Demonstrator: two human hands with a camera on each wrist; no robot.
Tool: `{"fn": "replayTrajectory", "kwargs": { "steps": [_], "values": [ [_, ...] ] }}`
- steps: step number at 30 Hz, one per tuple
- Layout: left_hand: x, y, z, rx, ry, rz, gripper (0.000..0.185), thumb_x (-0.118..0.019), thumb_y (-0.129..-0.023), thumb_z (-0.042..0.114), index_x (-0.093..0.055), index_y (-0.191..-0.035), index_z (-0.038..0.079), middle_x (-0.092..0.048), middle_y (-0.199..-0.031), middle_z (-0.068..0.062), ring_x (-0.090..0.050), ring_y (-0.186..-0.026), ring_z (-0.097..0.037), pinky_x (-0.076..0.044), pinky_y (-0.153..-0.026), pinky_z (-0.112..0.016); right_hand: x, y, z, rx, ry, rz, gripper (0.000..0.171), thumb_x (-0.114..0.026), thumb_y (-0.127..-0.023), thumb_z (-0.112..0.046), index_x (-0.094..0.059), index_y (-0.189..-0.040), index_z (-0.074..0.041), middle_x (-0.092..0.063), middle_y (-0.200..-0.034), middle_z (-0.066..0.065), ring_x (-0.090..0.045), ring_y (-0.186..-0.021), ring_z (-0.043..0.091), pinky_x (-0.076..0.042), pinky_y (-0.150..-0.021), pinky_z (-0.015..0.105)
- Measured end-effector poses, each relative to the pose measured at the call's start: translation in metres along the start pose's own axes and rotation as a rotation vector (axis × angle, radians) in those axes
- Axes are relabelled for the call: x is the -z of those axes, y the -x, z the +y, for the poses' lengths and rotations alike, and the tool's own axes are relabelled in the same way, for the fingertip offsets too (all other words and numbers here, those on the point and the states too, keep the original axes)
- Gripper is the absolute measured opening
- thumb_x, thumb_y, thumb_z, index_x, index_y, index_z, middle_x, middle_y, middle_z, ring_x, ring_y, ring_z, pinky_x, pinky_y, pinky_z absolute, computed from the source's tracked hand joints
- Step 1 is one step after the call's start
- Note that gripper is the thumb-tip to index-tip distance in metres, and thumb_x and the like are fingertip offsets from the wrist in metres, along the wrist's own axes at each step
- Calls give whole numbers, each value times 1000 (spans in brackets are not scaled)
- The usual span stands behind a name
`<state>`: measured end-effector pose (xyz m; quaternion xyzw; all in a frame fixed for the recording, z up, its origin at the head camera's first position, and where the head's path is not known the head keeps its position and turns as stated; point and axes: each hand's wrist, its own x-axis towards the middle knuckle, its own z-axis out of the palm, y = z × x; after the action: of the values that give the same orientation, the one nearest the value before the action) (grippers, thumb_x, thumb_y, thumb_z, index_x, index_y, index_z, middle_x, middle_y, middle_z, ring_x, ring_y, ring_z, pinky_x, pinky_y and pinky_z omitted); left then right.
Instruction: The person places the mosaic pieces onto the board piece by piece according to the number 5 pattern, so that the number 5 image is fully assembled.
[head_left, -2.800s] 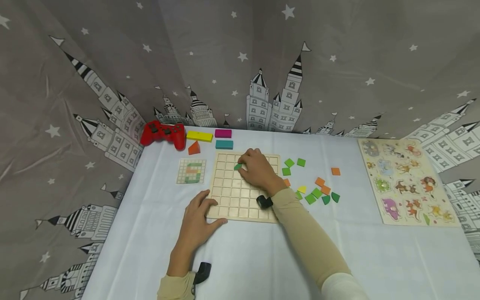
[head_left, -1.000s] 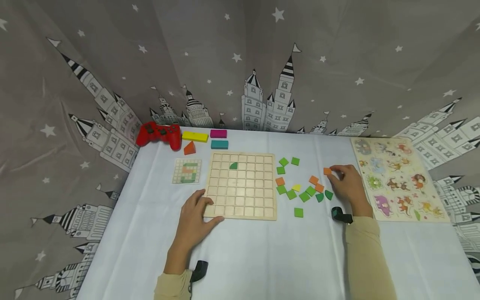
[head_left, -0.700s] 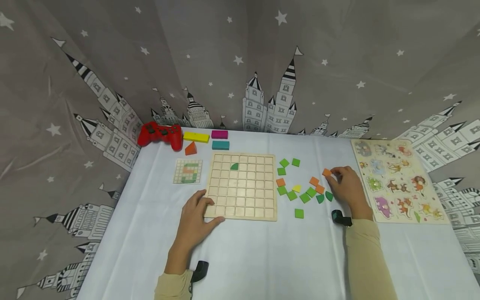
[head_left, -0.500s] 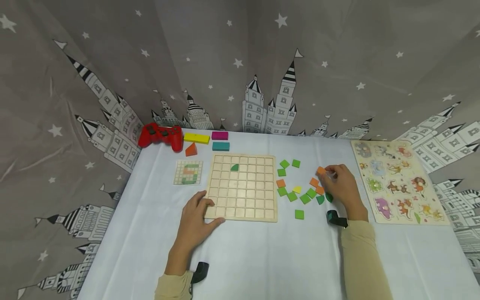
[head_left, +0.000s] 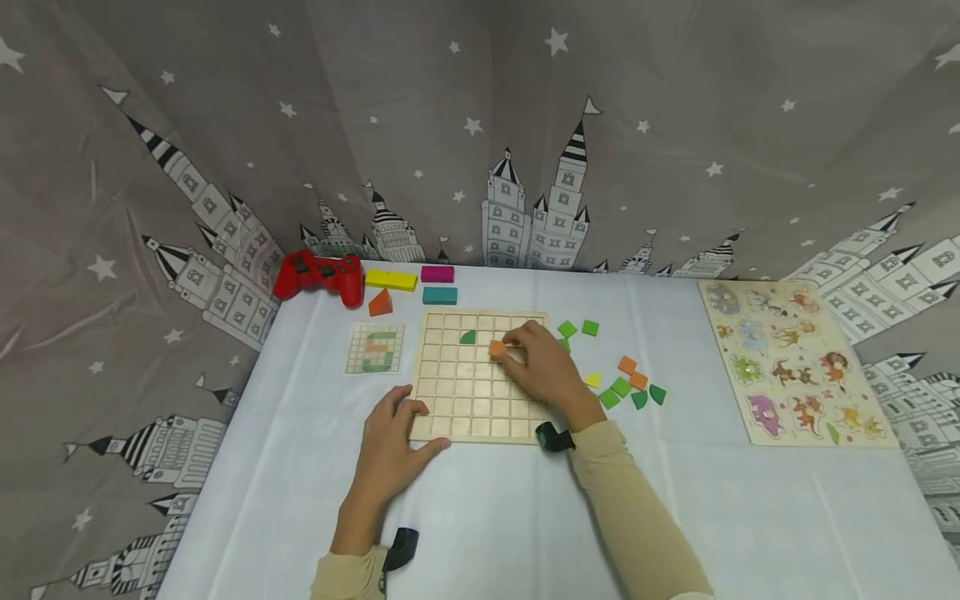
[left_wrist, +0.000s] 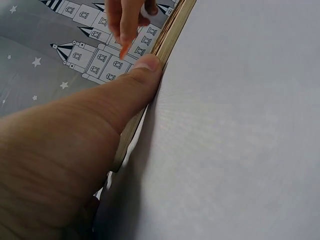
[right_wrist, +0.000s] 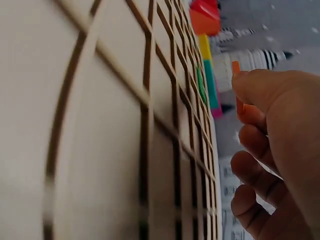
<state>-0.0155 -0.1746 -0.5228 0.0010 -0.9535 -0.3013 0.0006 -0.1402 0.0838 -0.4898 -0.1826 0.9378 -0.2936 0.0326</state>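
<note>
A wooden grid board (head_left: pixel 480 408) lies on the white table, with one dark green quarter-round tile (head_left: pixel 468 337) in a cell of its second row. My right hand (head_left: pixel 543 367) pinches an orange square tile (head_left: pixel 498 349) between thumb and fingertips. In the right wrist view, that tile (right_wrist: pixel 238 87) is seen edge-on, apart from the grid. My left hand (head_left: pixel 390 442) rests at the board's near left corner, its thumb (left_wrist: pixel 135 82) lying straight along the wooden edge. Left of the board sits a small pattern card (head_left: pixel 375 348) printed with green and orange cells.
Right of the board lie loose green tiles (head_left: pixel 621 387), orange tiles (head_left: pixel 627 364) and a yellow tile (head_left: pixel 592 380). An animal puzzle board (head_left: pixel 798 367) is at far right. A red game controller (head_left: pixel 322 277), coloured blocks (head_left: pixel 439 295) and an orange wedge (head_left: pixel 381 302) stand at back left.
My right hand first left the green quarter-round tile in the grid, then took the orange square tile at the far right. It has carried it left over the board. The left hand stayed put.
</note>
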Motion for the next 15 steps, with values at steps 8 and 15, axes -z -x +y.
{"fn": "replayTrajectory", "kwargs": {
  "steps": [8, 15],
  "values": [
    [3, -2, 0, -8, -1, -8, 56, -90, -74, 43, -59, -111, 14, -40, -156, -16, -33, -148, -39, -26, -120, -64, -26, -22, -28, 40, 67, -57, 33, -64, -99, -38, -68, -123, -16, -62, -117, 2, -64, -105, 21, -56, -93, 40],
    [2, -1, 0, -2, 5, -12, 56, -90, -75, 43, -59, -111, 14, -40, -156, -16, -33, -148, -40, -27, -120, -64, -35, -25, -32, 4, 109, -76, 33, -64, -100, -39, -68, -124, -16, -63, -118, 2, -66, -105, 21, -57, -92, 39]
  ]
}}
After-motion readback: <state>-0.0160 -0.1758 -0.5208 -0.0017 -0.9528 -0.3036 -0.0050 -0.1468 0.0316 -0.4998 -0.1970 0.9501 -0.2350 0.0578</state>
